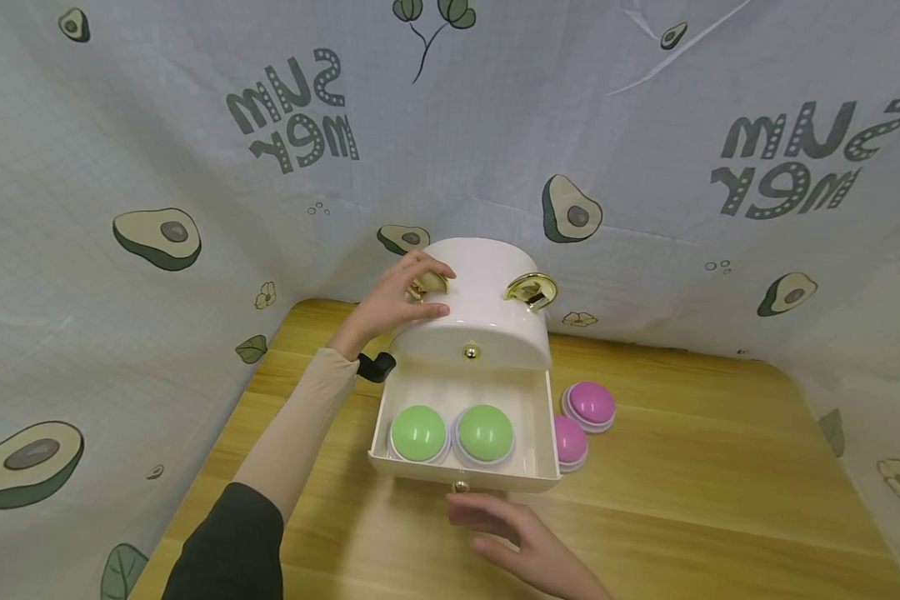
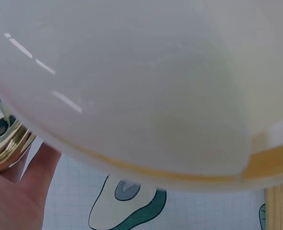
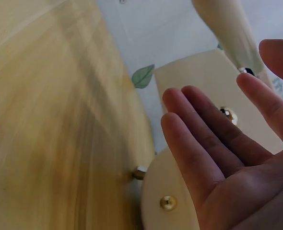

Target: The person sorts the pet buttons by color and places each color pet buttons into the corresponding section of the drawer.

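A white rounded box [image 1: 483,262] with two gold ears stands at the table's back. My left hand [image 1: 397,296] lies over its top, thumb and fingers curled round the left gold ear [image 1: 429,285]; this ear [image 2: 5,134] also appears in the left wrist view. The upper drawer [image 1: 528,417] is pulled out and holds two green domes [image 1: 418,433] on pale bases. Just in front of its gold knob [image 1: 461,487] is my right hand [image 1: 513,537], with fingers extended. In the right wrist view, this hand [image 3: 237,163] shows an empty palm beside the drawer front [image 3: 199,74].
Two pink domes [image 1: 592,404] sit on the wooden table [image 1: 720,442] right of the drawer, one partly hidden by its side wall. Below the drawer, the right wrist view shows another gold knob [image 3: 168,203] and a metal foot [image 3: 139,172]. A printed cloth [image 1: 645,125] hangs behind.
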{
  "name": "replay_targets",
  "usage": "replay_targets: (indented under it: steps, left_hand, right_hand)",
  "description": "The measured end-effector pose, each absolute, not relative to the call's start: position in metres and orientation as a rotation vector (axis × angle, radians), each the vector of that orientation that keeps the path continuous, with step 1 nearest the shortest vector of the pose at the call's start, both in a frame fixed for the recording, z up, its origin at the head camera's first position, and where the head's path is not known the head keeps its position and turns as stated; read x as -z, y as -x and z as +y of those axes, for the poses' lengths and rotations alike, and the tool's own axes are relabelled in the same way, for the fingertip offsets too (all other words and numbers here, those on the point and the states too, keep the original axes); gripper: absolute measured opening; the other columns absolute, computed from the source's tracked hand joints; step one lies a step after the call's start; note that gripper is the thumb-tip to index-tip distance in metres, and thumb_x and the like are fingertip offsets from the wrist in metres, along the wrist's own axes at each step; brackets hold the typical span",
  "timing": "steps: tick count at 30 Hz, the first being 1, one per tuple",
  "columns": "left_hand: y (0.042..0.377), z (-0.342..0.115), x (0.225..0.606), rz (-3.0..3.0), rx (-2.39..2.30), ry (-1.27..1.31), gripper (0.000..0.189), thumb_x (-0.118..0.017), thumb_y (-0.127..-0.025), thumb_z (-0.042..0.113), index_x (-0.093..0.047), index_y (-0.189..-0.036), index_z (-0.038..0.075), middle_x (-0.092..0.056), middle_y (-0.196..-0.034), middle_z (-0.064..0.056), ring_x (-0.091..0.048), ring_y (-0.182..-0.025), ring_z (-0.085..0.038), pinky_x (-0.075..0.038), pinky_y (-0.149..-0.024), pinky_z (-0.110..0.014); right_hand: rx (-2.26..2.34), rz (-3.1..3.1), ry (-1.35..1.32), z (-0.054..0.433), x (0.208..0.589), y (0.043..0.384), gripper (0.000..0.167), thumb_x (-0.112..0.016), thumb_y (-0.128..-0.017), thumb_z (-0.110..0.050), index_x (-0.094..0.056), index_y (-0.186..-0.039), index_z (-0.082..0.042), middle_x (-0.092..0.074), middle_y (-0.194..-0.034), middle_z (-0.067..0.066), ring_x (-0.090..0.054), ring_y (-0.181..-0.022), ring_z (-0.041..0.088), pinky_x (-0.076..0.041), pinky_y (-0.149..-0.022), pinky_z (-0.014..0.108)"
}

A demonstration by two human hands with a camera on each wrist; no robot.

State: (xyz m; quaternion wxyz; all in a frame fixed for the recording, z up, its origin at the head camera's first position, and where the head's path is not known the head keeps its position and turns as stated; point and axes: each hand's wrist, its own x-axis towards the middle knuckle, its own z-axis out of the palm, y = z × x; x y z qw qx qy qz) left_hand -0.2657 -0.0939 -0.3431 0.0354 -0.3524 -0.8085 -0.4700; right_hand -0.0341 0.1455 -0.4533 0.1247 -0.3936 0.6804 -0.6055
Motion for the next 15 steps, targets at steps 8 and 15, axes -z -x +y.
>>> replay_targets:
  steps: [8, 15]
  left_hand:
    - [0.265, -0.095, 0.343, -2.482, 1.466, 1.077, 0.041, -0.079, -0.08, 0.017, -0.062, -0.117, 0.014, -0.049, -0.114, 0.0, -0.046, -0.108, -0.024, -0.039, -0.091, -0.043]
    - [0.265, -0.094, 0.343, -2.471, 1.47, 1.086, 0.041, -0.079, -0.08, 0.018, -0.062, -0.117, 0.014, -0.049, -0.114, 0.0, -0.046, -0.107, -0.022, -0.04, -0.09, -0.04]
  right_hand:
    - [1.744, 2.045, 1.155, 0.14, 0.462, 0.038, 0.048, -0.053, -0.092, 0.008, -0.043, -0.139, 0.003, -0.052, -0.135, 0.014, -0.053, -0.119, 0.031, -0.043, -0.097, 0.035]
    - [1.806, 2.057, 1.097, 0.138, 0.468, 0.04, 0.054, -0.053, -0.089, 0.014, -0.039, -0.141, 0.003, -0.051, -0.135, 0.015, -0.054, -0.119, 0.027, -0.044, -0.096, 0.038]
